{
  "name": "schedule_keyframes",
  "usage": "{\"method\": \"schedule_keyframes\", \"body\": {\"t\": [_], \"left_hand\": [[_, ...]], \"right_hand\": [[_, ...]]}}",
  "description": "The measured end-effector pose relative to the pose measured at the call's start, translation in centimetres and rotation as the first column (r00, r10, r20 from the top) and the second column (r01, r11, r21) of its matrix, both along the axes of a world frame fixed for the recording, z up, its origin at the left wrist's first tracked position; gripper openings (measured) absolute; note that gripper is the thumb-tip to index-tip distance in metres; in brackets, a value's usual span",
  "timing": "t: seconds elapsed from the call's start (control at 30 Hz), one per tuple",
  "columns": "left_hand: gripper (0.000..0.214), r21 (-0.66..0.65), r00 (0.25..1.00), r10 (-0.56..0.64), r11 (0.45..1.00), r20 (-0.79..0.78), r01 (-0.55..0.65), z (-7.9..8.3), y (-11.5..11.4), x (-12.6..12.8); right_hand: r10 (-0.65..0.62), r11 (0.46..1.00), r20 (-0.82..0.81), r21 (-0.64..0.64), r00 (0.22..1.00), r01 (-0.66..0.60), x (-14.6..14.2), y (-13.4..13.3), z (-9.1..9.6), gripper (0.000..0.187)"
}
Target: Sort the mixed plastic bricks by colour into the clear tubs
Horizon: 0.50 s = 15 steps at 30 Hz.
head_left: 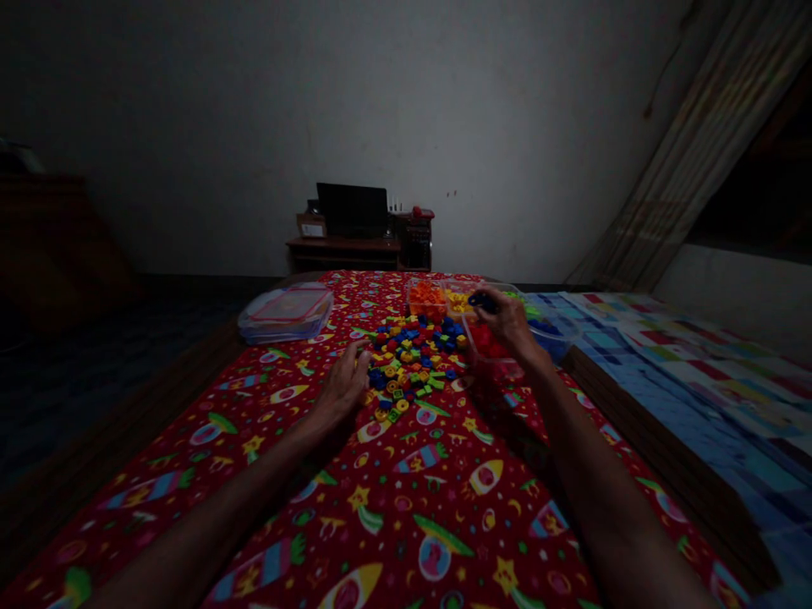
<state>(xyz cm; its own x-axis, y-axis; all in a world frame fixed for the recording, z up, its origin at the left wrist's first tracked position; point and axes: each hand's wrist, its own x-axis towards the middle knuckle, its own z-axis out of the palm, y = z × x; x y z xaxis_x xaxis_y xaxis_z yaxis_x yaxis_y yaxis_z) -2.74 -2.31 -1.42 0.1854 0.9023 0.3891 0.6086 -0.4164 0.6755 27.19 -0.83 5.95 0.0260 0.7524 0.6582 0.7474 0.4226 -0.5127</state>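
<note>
A heap of small coloured beads (415,359) in blue, yellow, red and green lies on a red cloth (406,507) printed with rockets. My left hand (342,385) rests on the cloth at the heap's left edge, fingers stretched out and together. My right hand (504,321) is raised over a clear container of red beads (491,351) and pinches a dark blue bead (482,299). Behind it stand clear containers of orange beads (427,298) and yellow beads (458,298).
Clear plastic lids (287,311) are stacked at the back left of the cloth. A blue patterned mat (685,381) lies to the right. A low wooden desk with a dark screen (353,211) stands against the far wall. The room is dim.
</note>
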Motion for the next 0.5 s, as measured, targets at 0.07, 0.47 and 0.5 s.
{"method": "schedule_keyframes", "body": {"t": [0.07,0.47,0.5], "left_hand": [[0.042,0.005,0.999,0.02,1.0,-0.031,-0.02,0.0,0.2,-0.3],[0.035,0.131,0.987,0.041,0.991,-0.155,-0.02,0.0,1.2,-0.8],[0.035,0.151,0.985,0.039,0.988,-0.168,-0.013,0.0,1.4,-1.0]], "right_hand": [[-0.21,0.978,0.04,0.025,0.977,0.209,3.8,0.2,0.5,0.032],[-0.547,0.835,0.106,-0.003,0.831,0.55,10.9,-1.0,0.0,0.037],[-0.549,0.835,0.09,0.015,0.831,0.55,10.2,-1.0,0.6,0.036]]}}
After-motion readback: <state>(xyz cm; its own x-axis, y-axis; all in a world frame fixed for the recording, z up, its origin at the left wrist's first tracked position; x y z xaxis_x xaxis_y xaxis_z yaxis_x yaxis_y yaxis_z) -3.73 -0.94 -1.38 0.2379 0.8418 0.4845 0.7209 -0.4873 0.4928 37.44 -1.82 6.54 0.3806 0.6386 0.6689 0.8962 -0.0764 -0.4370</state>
